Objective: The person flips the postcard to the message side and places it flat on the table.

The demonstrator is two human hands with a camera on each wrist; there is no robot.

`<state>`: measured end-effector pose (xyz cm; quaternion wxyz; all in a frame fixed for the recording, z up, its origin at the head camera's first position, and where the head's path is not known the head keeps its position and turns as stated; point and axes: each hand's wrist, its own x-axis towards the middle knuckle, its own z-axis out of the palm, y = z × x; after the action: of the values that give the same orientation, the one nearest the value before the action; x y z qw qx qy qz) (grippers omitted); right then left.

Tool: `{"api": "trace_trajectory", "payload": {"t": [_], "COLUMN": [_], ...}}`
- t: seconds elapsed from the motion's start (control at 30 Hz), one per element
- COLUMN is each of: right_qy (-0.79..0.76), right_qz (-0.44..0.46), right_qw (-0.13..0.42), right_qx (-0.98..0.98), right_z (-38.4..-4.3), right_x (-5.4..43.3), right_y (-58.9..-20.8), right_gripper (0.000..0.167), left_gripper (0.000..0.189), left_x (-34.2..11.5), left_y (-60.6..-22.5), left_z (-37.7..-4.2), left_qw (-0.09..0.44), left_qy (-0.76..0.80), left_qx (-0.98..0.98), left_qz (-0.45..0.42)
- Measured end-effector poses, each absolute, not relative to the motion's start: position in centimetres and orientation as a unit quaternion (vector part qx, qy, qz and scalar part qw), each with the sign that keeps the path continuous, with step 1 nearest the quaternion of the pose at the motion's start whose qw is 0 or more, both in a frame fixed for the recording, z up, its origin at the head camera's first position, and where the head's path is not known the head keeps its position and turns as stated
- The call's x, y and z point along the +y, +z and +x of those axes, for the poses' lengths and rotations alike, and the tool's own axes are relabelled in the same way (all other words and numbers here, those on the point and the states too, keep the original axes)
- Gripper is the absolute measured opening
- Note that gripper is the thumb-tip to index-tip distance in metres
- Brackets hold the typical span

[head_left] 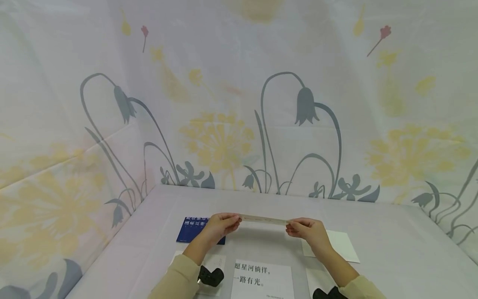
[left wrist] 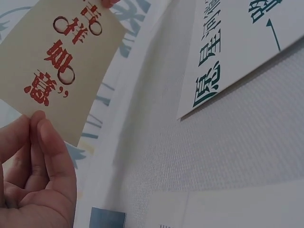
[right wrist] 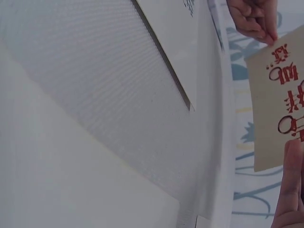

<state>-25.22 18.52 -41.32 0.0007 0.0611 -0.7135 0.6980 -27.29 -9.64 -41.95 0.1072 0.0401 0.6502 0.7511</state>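
A beige card (left wrist: 28,52) with red Chinese lettering and dark rings is held up above the table. My left hand (head_left: 223,225) pinches one end between thumb and fingers. At the opposite end, my right hand (head_left: 309,234) pinches it the same way. From the head view the card (head_left: 263,219) appears almost edge-on, as a thin strip stretched between the hands. Its lettered face shows in both wrist views. Below, nearer the body, lies a white card (head_left: 261,279) with black Chinese lettering.
A dark blue card (head_left: 188,233) with white lettering lies by the left hand. A pale blank card (head_left: 344,246) lies partly under the right wrist. More pale cards (head_left: 216,262) lie below the forearms. A flower-printed curtain (head_left: 231,95) rises behind the table.
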Motion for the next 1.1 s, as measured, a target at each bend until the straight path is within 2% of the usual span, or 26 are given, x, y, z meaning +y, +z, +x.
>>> {"api": "trace_trajectory", "payload": {"t": [0.27, 0.8, 1.1], "right_qy": [0.699, 0.683, 0.682], "right_qz": [0.061, 0.038, 0.028], "right_qw": [-0.008, -0.006, 0.006], "right_qx": [-0.712, -0.73, -0.731], "right_z": [-25.1, -25.2, -25.03], "right_x": [18.47, 18.32, 18.12], "right_y": [-41.42, -41.32, -41.12], "right_gripper": [0.028, 0.02, 0.021], "left_gripper": [0.03, 0.032, 0.032], "left_x": [-9.72, -9.72, -9.73], "left_y": [-42.0, -41.74, -41.87], "left_z": [-27.34, -27.15, -26.98], "left_qw": [0.11, 0.105, 0.1], "left_qy": [0.766, 0.766, 0.748], "left_qx": [0.633, 0.635, 0.655], "left_qz": [0.035, 0.008, 0.008]}}
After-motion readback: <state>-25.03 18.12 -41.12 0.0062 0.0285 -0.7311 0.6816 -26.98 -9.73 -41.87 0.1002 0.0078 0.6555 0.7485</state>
